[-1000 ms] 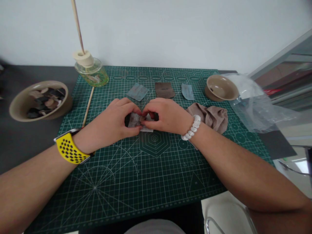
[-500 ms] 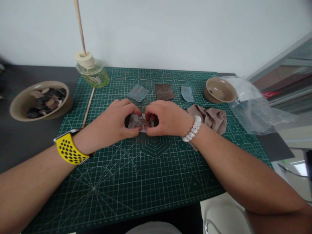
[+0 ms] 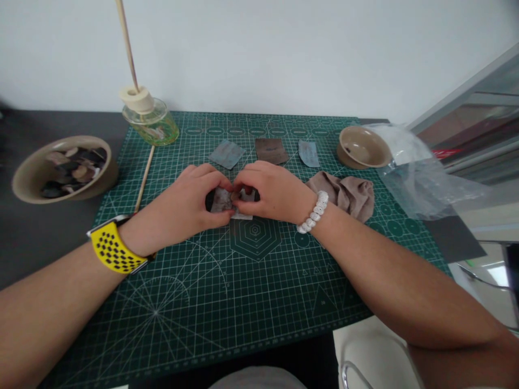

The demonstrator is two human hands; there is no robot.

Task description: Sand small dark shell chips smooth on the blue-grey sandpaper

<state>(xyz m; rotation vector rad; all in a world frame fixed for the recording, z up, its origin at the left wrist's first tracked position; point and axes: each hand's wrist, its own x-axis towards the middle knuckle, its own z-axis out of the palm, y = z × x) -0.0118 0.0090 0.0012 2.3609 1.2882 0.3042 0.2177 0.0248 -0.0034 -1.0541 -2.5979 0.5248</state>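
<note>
My fingertips (image 3: 232, 189) pinch shut on the scrap (image 3: 222, 200), left hand (image 3: 188, 205) and right hand (image 3: 275, 192) meeting over it at mid-mat (image 3: 243, 292). Half a second ago my right hand sat lower and a little apart. Now it has closed back against the left, so I judge the working goes on. The cloth (image 3: 351, 194) lies beside my right wrist.

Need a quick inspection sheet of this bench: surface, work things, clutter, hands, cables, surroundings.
Surface: green cutting mat on a dark table.
Work things: small grey piece, pinched between both hands just above the mat.
Clutter: bowl of scraps at left; second bowl, brown cloth and plastic bag at right; diffuser bottle, loose stick and three small sheets at the back.
Hands: left hand and right hand meet, fingers closed on the piece.
Cables: nothing seen.
Surroundings: white wall behind.
</note>
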